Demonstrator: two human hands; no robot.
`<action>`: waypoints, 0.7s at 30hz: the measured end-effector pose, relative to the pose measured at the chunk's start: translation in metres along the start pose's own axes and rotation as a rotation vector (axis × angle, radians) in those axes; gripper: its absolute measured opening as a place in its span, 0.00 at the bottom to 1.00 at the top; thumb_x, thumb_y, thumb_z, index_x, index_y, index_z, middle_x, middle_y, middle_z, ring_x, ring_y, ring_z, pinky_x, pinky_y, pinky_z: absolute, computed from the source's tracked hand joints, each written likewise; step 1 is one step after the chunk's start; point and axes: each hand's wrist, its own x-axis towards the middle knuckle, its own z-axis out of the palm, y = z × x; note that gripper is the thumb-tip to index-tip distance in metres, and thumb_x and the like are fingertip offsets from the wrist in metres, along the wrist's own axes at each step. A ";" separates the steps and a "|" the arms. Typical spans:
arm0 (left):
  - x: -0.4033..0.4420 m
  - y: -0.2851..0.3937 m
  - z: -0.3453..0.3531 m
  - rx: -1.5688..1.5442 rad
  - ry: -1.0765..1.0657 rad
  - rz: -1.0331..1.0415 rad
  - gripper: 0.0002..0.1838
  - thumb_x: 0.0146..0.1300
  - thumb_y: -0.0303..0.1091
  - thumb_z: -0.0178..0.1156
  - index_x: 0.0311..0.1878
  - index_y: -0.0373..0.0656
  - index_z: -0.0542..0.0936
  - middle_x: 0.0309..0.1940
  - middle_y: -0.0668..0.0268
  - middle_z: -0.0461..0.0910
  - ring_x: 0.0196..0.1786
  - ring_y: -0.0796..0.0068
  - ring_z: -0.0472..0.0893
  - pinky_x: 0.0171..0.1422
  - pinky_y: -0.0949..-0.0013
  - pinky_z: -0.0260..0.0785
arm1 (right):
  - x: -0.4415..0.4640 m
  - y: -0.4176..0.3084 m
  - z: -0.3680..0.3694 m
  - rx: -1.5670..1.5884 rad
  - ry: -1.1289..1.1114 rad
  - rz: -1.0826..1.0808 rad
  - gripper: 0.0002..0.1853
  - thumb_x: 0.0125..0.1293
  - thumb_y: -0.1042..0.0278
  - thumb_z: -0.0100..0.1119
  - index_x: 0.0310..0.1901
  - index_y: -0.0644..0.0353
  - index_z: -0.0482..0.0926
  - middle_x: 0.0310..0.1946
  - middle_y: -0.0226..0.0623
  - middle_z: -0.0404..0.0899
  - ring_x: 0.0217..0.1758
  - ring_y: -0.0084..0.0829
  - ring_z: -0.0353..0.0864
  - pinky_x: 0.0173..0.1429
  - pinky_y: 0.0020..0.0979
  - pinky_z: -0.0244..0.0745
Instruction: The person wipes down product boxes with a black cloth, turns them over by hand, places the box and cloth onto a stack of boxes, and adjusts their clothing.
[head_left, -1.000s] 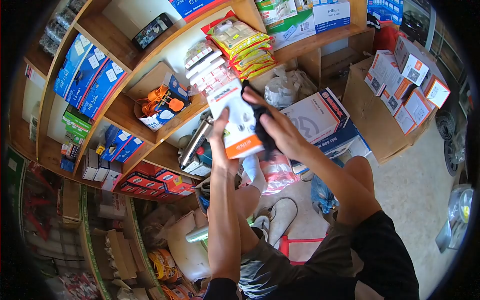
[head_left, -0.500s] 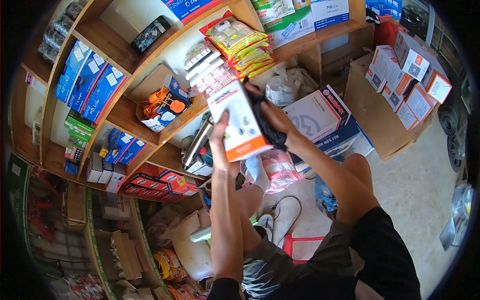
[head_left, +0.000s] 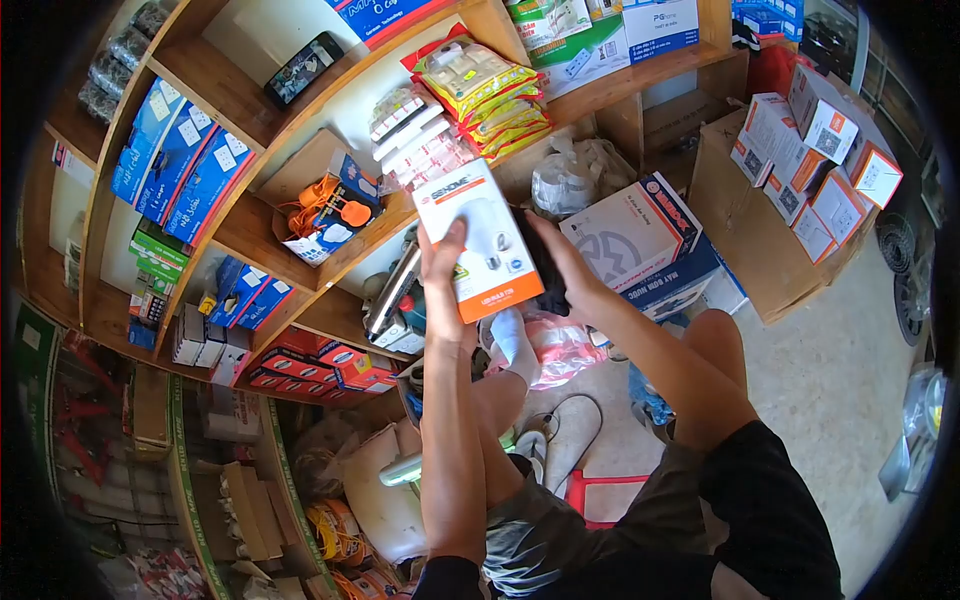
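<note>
A white and orange light bulb box (head_left: 484,240) is held up in front of the shelves, its printed front facing me and its top leaning left. My left hand (head_left: 440,275) is closed around the box's left side, thumb lying on the front. By the box's lower right edge is my right hand (head_left: 565,268), closed on a dark cloth (head_left: 552,296). Most of the cloth and the fingertips of that hand are hidden behind the box.
Wooden shelves (head_left: 290,130) hold blue boxes (head_left: 195,165), yellow packets (head_left: 470,80) and a phone (head_left: 303,68). At right, several similar white and orange boxes (head_left: 835,205) stand on a large carton (head_left: 740,215). A red stool (head_left: 577,495) is below, between my legs.
My right hand and the dark cloth have moved down along the box's right side and partly behind it. The box's front has turned more toward me; my left hand keeps its hold.
</note>
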 end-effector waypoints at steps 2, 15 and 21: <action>0.008 0.000 -0.001 0.047 -0.003 0.024 0.34 0.68 0.49 0.64 0.73 0.46 0.68 0.57 0.63 0.78 0.59 0.71 0.80 0.63 0.64 0.72 | -0.005 -0.003 0.007 0.019 0.150 0.115 0.27 0.78 0.39 0.49 0.56 0.54 0.82 0.40 0.30 0.86 0.41 0.21 0.85 0.48 0.26 0.79; -0.018 0.011 0.007 0.170 -0.284 -0.104 0.42 0.68 0.46 0.64 0.81 0.47 0.58 0.66 0.58 0.74 0.67 0.66 0.74 0.70 0.62 0.67 | 0.020 0.004 -0.016 -0.055 0.308 -0.299 0.26 0.78 0.43 0.50 0.54 0.62 0.80 0.40 0.35 0.83 0.40 0.26 0.83 0.48 0.30 0.77; -0.022 0.015 0.005 0.169 -0.383 -0.402 0.46 0.63 0.52 0.67 0.80 0.46 0.61 0.69 0.56 0.73 0.71 0.62 0.72 0.73 0.59 0.64 | 0.006 -0.027 -0.014 0.078 0.429 -0.173 0.28 0.74 0.38 0.51 0.45 0.60 0.83 0.39 0.39 0.85 0.38 0.31 0.84 0.46 0.34 0.77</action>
